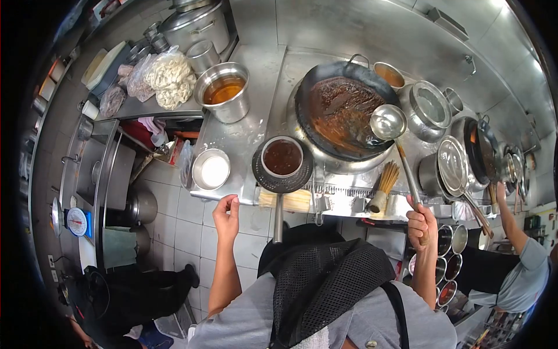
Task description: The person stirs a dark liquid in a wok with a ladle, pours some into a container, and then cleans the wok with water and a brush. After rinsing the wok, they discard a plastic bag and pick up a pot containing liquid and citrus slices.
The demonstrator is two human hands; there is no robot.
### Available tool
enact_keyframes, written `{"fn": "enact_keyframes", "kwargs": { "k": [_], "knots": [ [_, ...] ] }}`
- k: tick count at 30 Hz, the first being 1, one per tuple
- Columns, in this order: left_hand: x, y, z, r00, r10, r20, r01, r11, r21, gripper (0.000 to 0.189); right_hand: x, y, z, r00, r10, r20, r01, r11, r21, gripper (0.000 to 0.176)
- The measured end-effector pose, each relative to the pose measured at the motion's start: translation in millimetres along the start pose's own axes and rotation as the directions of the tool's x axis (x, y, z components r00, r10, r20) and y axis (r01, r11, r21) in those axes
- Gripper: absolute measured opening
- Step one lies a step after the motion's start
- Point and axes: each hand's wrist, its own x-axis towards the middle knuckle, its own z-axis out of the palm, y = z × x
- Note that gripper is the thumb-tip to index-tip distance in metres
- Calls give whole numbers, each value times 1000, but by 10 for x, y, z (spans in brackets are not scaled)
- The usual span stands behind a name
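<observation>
Gripping ladle (pixel 388 123) over wok rim (pixel 304 106)

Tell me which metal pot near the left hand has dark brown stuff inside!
The pot sitting on the black perforated strainer. The tall pot holds amber liquid, and the small pot nearest the left hand looks white inside.

Right hand (pixel 422 225) has a ladle (pixel 388 123) over the right edge of this wok (pixel 343 110), left hand (pixel 226 216) kinda hanging out left of it.
</observation>
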Motion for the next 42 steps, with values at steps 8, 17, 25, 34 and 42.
{"fn": "enact_keyframes", "kwargs": {
  "k": [8, 17, 25, 34, 42],
  "knots": [
    [135, 140, -137, 988, 77, 137, -75, 997, -17, 25, 853, 293, -506, 992, -57, -113, 5, 910, -414, 47],
    [95, -28, 78, 972, -99, 214, 138, 975, -173, 28, 1440, 1085, -1287, 970, 41, -240, -208, 650, -731, 53],
    [1288, -215, 832, 802, -286, 524, 389, 916, -95, 41, 2003, 1829, -538, 1000, -8, 23, 24, 219, -975, 41],
    [1809, -340, 942, 593, -248, 766, 467, 881, -77, 33, 3138, 2253, -465, 920, -382, -85, 72, 379, -922, 48],
    [1899, -449, 1129, 575, -193, 795, 411, 909, -76, 22, 3059, 2430, -533, 858, -476, -195, 154, 599, -786, 33]
  ]
}}
